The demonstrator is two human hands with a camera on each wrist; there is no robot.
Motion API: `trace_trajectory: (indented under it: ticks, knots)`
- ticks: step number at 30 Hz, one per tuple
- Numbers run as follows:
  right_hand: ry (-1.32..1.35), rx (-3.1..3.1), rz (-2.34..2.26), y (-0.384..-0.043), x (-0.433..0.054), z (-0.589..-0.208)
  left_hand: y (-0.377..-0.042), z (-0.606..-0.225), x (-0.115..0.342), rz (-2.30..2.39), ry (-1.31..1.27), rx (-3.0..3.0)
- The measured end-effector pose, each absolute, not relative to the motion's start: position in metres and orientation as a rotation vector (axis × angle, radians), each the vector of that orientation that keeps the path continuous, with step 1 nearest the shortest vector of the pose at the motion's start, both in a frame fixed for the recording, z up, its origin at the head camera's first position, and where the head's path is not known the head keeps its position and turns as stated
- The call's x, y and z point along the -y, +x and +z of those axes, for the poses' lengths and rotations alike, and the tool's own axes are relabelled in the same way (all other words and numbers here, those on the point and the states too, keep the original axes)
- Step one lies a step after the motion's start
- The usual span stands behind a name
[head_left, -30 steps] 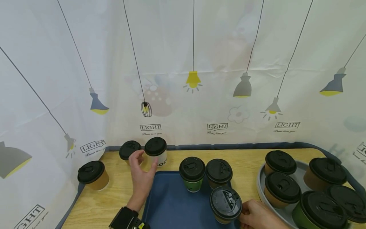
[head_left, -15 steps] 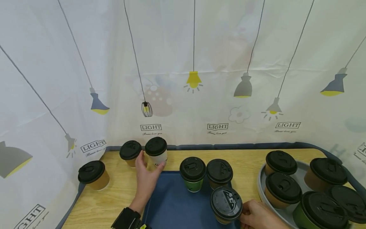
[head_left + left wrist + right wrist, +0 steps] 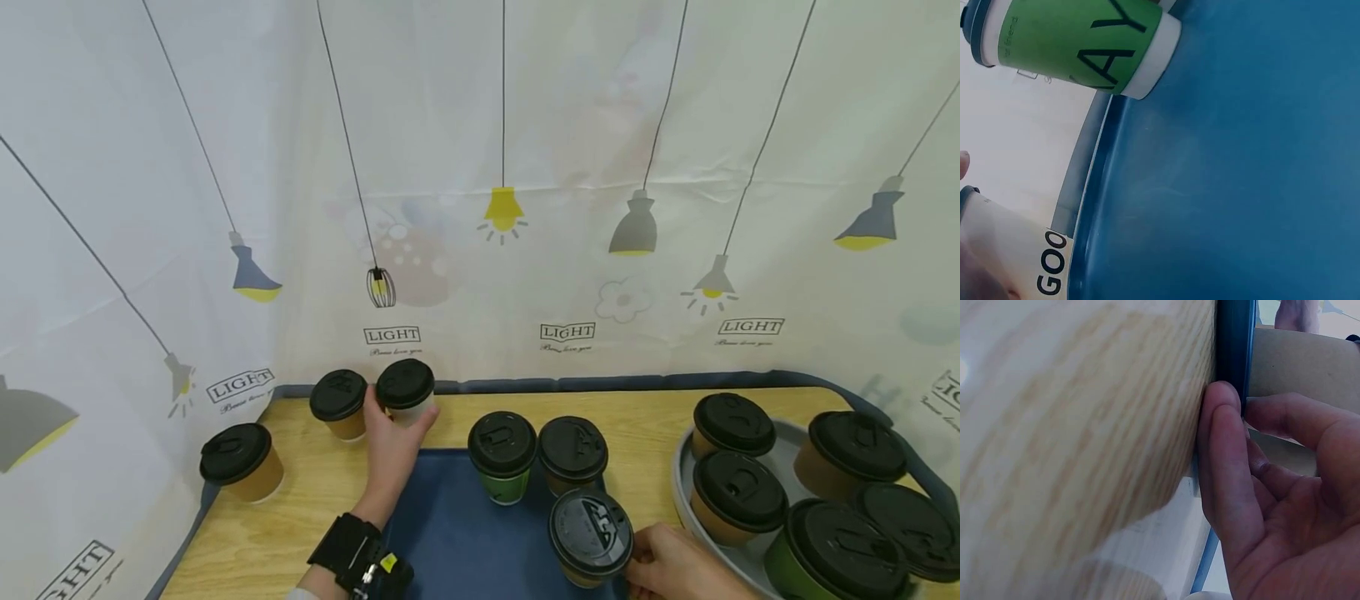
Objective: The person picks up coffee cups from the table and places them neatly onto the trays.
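Observation:
At the table's back left, my left hand (image 3: 395,448) holds a white paper coffee cup (image 3: 406,385) with a black lid, thumb on its right side and fingers on its left. In the left wrist view the cup's printed "GOO" (image 3: 1052,264) shows beside the tray edge. My right hand (image 3: 678,562) pinches the right rim of the blue tray (image 3: 465,533) between thumb and fingers. On the tray stand a green-sleeved cup (image 3: 506,487), a brown cup (image 3: 573,454) and a cup with a shiny lid (image 3: 591,533).
Two brown lidded cups stand left of the tray, one (image 3: 345,427) near the left hand and another (image 3: 258,477) further left. A round grey tray (image 3: 684,492) at the right bears several lidded cups. A printed cloth (image 3: 562,250) hangs behind the wooden table (image 3: 645,408).
My left hand has moved right and forward, from between the two back cups to a hold round the white cup. The right hand stays at the tray's rim.

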State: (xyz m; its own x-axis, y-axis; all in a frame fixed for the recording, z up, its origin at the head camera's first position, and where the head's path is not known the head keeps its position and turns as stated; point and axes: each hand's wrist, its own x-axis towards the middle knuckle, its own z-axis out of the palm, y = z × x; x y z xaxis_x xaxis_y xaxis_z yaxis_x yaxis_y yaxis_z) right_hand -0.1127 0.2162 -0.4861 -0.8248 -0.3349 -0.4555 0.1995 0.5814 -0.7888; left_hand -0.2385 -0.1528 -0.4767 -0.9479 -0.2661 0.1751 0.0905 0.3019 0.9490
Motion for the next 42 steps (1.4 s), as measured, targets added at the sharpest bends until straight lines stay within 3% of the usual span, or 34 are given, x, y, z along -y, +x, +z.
trace_trajectory:
  ticks: [24, 42]
  knots:
    - [-0.150, -2.209, -1.254, -0.115, -0.211, -0.487, -0.264, -0.473, 0.158, -1.554, 0.227, 2.258]
    - [-0.142, -2.235, -1.197, -0.116, -0.218, -0.491, -0.207, -0.447, 0.169, -1.803, -0.181, 2.346]
